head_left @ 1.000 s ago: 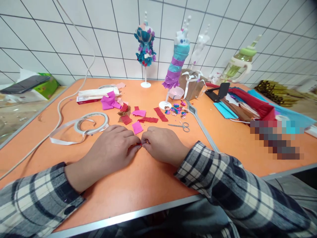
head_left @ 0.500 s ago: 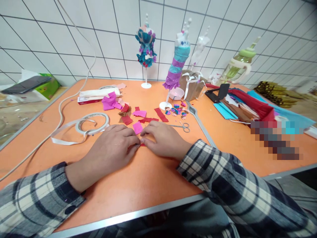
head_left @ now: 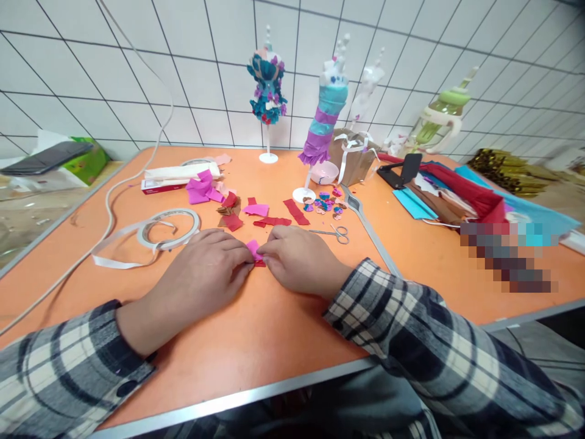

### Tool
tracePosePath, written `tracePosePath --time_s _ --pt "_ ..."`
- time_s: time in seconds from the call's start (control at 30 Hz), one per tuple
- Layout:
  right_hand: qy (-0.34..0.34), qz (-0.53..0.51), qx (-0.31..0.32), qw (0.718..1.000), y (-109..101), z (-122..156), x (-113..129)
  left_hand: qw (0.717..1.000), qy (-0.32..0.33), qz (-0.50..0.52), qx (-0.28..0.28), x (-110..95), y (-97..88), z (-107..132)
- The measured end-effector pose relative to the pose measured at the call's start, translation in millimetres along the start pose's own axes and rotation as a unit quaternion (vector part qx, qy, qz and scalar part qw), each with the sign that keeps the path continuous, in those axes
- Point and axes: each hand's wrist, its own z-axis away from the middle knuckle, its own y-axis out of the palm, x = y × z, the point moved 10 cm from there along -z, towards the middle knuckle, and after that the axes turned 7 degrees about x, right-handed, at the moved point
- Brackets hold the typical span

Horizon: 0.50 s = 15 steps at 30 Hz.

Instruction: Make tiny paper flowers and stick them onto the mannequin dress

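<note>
My left hand (head_left: 214, 265) rests on the table with thumb and fingers pinched together at the left side of a small pink crepe paper piece (head_left: 254, 249). My right hand (head_left: 297, 259) faces it, fingers bent and closed on the right side of the same piece. Under the fingertips a strip of red paper (head_left: 259, 264) peeks out; the fingers partly cover both papers. Just beyond the hands lie red paper strips (head_left: 296, 211), another pink scrap (head_left: 256, 210) and small scissors (head_left: 338, 234).
On the left sit a tape roll (head_left: 194, 227) and a white cable (head_left: 109, 207). Decorated dress forms (head_left: 323, 122) stand at the back, near a pink bowl (head_left: 325, 173) and a brown paper bag (head_left: 350, 161). Coloured paper flowers (head_left: 325, 202) lie before them. Folded papers (head_left: 484, 201) are at right.
The pink piece, which lay flat beyond the fingertips, is now drawn in between them and crumpled over the red paper. The view has shifted slightly.
</note>
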Motion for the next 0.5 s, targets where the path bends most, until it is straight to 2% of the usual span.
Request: tracePosePath --time_s 0.07,0.23,0.5 --pt "0.001 -0.011 -0.009 1.000 -1 -1 0 1.000 0.002 -0.002 0.002 -1 -0.8 0" --pt "-0.013 -0.018 0.016 1.000 9 -6 1 1.000 0.010 -0.008 0.008 -3 -2.7 0" --pt "-0.014 0.017 0.027 0.999 10 -5 0 0.999 0.022 -0.035 -0.021 -10 -9.6 3"
